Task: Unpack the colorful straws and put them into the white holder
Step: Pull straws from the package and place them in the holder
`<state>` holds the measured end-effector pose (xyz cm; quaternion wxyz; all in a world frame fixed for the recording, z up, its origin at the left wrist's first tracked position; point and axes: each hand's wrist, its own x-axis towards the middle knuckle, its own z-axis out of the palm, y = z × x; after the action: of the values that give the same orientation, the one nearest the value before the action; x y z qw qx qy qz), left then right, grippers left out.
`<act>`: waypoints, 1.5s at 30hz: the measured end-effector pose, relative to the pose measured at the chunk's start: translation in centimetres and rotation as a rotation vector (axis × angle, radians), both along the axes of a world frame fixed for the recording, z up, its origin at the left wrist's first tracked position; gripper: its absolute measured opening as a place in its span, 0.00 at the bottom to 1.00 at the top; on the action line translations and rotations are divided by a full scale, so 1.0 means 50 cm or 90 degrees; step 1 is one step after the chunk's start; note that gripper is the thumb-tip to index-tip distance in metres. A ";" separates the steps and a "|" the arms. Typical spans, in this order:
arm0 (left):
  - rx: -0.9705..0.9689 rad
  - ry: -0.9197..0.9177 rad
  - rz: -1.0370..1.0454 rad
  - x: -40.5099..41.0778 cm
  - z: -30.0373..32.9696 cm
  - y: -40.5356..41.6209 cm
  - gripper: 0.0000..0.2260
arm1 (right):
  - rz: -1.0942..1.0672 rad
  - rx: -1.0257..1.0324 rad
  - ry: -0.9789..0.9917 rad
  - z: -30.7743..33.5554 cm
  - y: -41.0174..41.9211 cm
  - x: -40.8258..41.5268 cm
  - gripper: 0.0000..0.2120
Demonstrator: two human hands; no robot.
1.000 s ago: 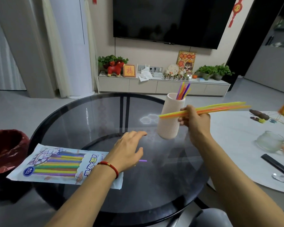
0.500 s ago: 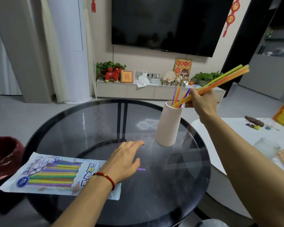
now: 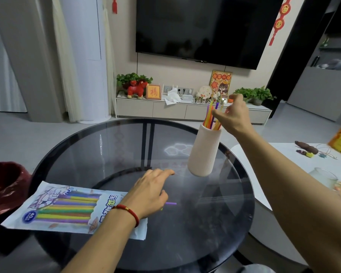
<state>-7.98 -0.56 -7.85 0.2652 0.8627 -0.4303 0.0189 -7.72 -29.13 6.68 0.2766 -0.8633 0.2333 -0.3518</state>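
The straw packet [image 3: 67, 207] lies flat at the left of the glass worktop [image 3: 110, 150], pinned by the left hand [image 3: 148, 196], fingers spread and gripping nothing; one purple straw [image 3: 171, 203] protrudes beside it; the white holder [image 3: 204, 152] stands upright, colorful straws [image 3: 211, 117] inside; the right hand [image 3: 234, 117] hovers at their tops, fingers loosely open, apparently releasing.

Left hand [image 3: 149, 191] low, palm down, fingers spread, red cord at wrist. Right hand [image 3: 233, 115] raised, arm extended, fingers loosely parted.

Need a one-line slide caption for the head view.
Right hand at the straws standing in the white holder; left hand rests by the packet on the glass table.
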 end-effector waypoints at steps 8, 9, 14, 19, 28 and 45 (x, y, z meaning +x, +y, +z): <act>0.034 0.008 0.017 0.008 -0.003 0.009 0.24 | 0.087 -0.146 0.033 -0.024 0.003 -0.005 0.31; 0.056 0.012 0.019 0.011 -0.004 0.013 0.25 | 0.101 -0.176 0.075 -0.029 0.003 -0.006 0.26; 0.275 0.054 0.077 0.022 -0.012 0.044 0.47 | 0.105 -0.180 0.018 -0.018 0.022 -0.022 0.28; 0.536 0.107 0.036 0.029 -0.027 0.093 0.66 | 0.120 -0.306 -0.142 -0.057 0.110 -0.083 0.15; 0.414 -0.090 0.033 0.010 -0.009 0.081 0.49 | 0.252 0.024 0.361 -0.325 0.237 -0.129 0.19; 0.501 -0.440 0.084 -0.009 -0.020 0.024 0.53 | 0.447 0.793 0.194 -0.403 0.296 -0.125 0.16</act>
<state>-8.41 0.63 -8.82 -0.2379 0.8657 -0.4120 0.1558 -13.96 -14.35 -13.46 0.7774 -0.6090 0.1358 0.0796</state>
